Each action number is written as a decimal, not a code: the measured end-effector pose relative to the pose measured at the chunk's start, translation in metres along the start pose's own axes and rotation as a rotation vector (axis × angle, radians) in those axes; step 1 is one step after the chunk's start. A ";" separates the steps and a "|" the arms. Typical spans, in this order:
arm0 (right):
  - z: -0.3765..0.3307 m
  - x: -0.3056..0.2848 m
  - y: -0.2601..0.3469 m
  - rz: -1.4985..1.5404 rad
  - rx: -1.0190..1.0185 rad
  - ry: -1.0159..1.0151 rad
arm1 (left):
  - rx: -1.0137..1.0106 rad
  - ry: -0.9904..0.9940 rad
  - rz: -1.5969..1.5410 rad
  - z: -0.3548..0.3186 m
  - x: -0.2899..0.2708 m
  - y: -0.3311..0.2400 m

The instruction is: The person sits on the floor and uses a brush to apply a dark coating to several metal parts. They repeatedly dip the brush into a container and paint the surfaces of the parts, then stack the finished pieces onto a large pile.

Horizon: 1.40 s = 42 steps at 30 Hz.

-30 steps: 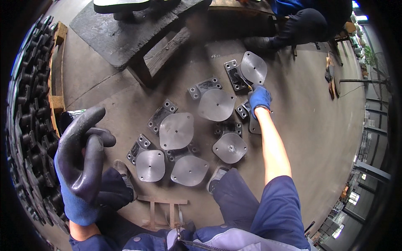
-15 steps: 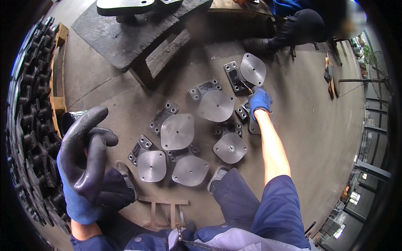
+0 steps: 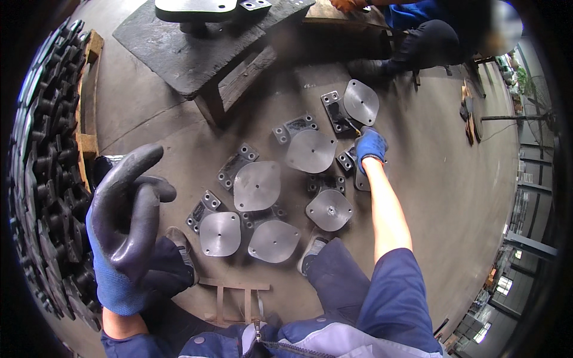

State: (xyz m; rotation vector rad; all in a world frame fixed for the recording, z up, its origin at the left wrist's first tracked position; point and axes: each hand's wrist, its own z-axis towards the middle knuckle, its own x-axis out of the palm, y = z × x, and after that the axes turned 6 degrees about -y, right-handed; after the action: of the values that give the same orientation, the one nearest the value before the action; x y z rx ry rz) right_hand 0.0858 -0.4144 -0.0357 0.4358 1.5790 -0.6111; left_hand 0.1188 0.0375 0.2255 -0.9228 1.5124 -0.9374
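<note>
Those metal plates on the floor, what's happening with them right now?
A person crouches over several round metal plates with bolted brackets, laid out on the concrete floor. The gloved right hand reaches down among the farthest plates; what it holds is unclear. The gloved left hand is raised, empty, fingers half-curled.

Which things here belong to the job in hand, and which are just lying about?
In hand: right hand; round metal plates with bolt brackets; raised left hand, holding nothing.
Lying about: dark workbench; stacked parts; wooden frame.
</note>
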 end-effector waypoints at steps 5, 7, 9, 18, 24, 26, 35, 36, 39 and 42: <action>-0.025 -0.026 0.010 0.151 0.112 0.020 | 0.027 0.057 0.008 0.001 -0.008 0.004; -0.034 -0.038 0.012 0.262 0.132 0.058 | 0.131 0.208 0.090 -0.003 -0.024 0.007; -0.042 -0.030 0.009 0.382 0.045 0.161 | 0.265 0.264 0.167 -0.014 -0.031 0.012; -0.164 -0.104 0.225 1.365 -0.070 1.115 | 0.603 0.127 0.066 -0.049 -0.050 0.023; -0.241 -0.087 0.426 1.663 -0.029 1.708 | 0.496 -0.068 0.120 -0.029 -0.083 0.045; -0.239 -0.055 0.461 1.655 0.045 1.533 | 0.543 -0.097 -0.022 -0.014 -0.073 0.040; -0.304 -0.083 0.552 0.594 -0.785 0.852 | 0.390 -0.121 -0.085 0.002 -0.113 0.052; -0.295 -0.063 0.547 0.930 -0.433 1.015 | 0.407 -0.114 -0.123 0.003 -0.107 0.045; -0.306 -0.059 0.553 1.366 0.343 1.327 | 0.425 -0.078 -0.135 0.003 -0.103 0.046; -0.318 -0.083 0.559 1.237 0.263 1.329 | 0.429 -0.093 -0.172 0.009 -0.112 0.053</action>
State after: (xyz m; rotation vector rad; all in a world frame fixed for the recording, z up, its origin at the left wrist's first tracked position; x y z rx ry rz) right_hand 0.1853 0.2261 -0.0132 2.0956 1.9276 0.6205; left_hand 0.1373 0.1606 0.2181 -0.7763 1.1042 -1.2656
